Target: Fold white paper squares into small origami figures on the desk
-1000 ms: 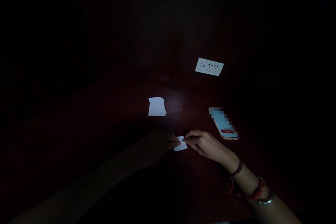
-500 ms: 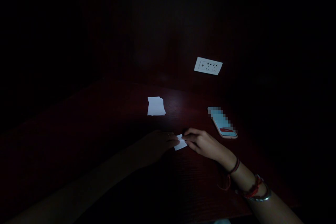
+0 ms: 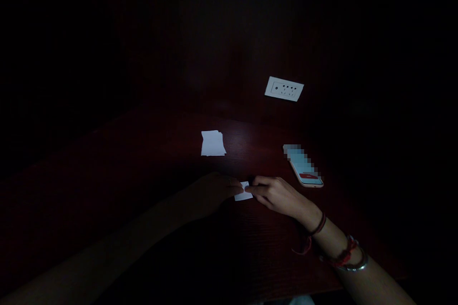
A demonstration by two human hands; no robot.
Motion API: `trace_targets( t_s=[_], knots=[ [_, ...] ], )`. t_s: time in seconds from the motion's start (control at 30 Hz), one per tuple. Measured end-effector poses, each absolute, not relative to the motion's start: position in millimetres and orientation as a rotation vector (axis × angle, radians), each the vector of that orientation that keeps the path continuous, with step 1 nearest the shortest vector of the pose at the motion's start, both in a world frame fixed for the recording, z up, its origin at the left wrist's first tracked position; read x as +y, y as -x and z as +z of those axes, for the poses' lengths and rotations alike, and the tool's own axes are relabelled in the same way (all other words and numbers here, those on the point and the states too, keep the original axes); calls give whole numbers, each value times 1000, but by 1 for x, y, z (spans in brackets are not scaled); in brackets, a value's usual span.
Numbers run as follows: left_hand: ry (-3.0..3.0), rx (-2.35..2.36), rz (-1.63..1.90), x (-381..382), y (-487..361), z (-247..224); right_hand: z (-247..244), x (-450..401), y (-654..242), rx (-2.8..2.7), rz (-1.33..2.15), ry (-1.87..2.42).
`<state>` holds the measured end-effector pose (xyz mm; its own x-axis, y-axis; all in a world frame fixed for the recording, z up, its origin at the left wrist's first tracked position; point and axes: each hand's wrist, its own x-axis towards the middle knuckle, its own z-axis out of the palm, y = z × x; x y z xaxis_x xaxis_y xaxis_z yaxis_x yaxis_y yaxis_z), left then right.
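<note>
Holding small white paper (image 3: 244,197) between them, left hand (image 3: 215,192), right hand (image 3: 281,195), each grip closed from opposite sides.

The type of premises cannot be firmly established; lighting is very poor and most of the surroundings are black. Observed at upper right of centre: one white wall socket (image 3: 284,89), mounted on a dark reddish wall (image 3: 236,90) just above the table. Across the middle and lower frame: a dark red table (image 3: 257,233) with a faint wood grain. On it, right of centre, lies a phone (image 3: 306,169) with its screen lit. These fittings are consistent with an ordinary indoor room, a home or a small office; which of the two cannot be determined.
</note>
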<state>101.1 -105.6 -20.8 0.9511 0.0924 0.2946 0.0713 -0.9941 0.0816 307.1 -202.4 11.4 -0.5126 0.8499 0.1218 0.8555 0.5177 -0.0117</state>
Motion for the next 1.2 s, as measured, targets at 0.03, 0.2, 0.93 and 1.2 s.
trace_targets(
  t_s=[0.03,0.2,0.93,1.2],
  knots=[
    [-3038,126,466,-105,-101,-22,12,-202,-307,-2651,-103,1493],
    [-3042,139,490,-102,-99,-25,14,-203,-307,-2687,-186,1541],
    [-2969,96,508,-102,-95,-25,13,-204,-308,-2696,-134,1505],
    [-2999,140,443,-100,-98,-27,16,-204,-310,-2683,-121,1531]
  ],
)
